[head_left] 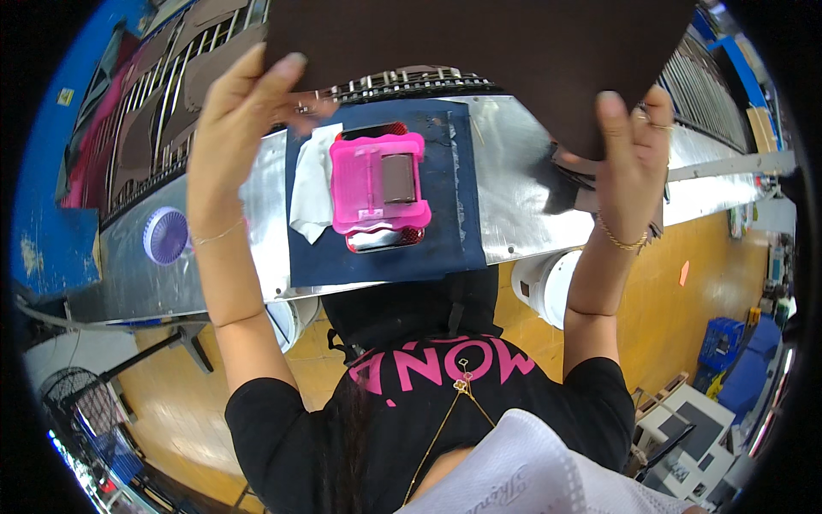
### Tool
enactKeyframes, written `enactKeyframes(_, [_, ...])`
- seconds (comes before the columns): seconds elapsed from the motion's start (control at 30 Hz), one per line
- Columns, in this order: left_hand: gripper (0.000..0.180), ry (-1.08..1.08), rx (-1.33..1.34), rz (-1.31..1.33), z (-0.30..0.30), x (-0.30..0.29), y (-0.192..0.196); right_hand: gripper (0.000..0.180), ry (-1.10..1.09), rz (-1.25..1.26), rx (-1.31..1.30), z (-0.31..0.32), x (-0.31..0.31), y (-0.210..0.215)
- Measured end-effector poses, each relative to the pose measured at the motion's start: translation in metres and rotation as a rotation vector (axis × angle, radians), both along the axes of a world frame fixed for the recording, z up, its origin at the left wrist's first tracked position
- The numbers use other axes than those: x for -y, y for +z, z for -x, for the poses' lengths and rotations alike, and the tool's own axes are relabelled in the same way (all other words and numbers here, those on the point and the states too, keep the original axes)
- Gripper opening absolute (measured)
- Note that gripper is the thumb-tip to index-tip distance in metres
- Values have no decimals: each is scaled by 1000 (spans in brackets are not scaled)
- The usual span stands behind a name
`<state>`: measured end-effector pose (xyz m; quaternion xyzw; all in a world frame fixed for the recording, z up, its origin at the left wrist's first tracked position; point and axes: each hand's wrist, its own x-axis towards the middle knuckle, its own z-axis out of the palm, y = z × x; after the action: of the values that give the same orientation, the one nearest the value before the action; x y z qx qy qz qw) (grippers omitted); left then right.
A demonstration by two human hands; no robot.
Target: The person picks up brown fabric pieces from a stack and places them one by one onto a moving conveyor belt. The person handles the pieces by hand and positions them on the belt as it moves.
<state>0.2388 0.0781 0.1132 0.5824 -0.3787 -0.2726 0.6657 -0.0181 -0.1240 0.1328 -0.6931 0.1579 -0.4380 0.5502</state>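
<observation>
A large dark brown sheet [479, 51] is lifted over the far side of the metal table, its top cut off by the picture's edge. My left hand [244, 107] is at the sheet's left lower corner, thumb over its face and the slightly blurred fingers curled beneath. On the right, my right hand [632, 141] pinches the sheet's lower part, with the thumb in front and fingers mostly behind. Between my forearms a pink plastic holder [355, 184] carries a grey-brown roll [398, 178]. It rests on a dark blue mat [454, 231], beside a crumpled white cloth [313, 188].
Past the metal table [509, 188] runs a slatted conveyor [167, 94] bearing several brown pieces. A round purple object [166, 236] lies at the left. Dark scraps [574, 176] are near my right wrist. White buckets [548, 283] stand below the table's near edge.
</observation>
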Motion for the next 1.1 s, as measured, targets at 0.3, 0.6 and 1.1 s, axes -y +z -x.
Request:
enactKeyframes(0.3, [21,624,487,-192,-24,-127,13,36,378,228,-184,-89,-53,-78])
enactKeyframes(0.6, [17,690,330,-235,-14,-151,-19,28,353,525,-398,-81,-60,-70])
enactKeyframes(1.1, [9,37,618,-316,19,-33,-50,18,17,295,-553,69,-4,-164])
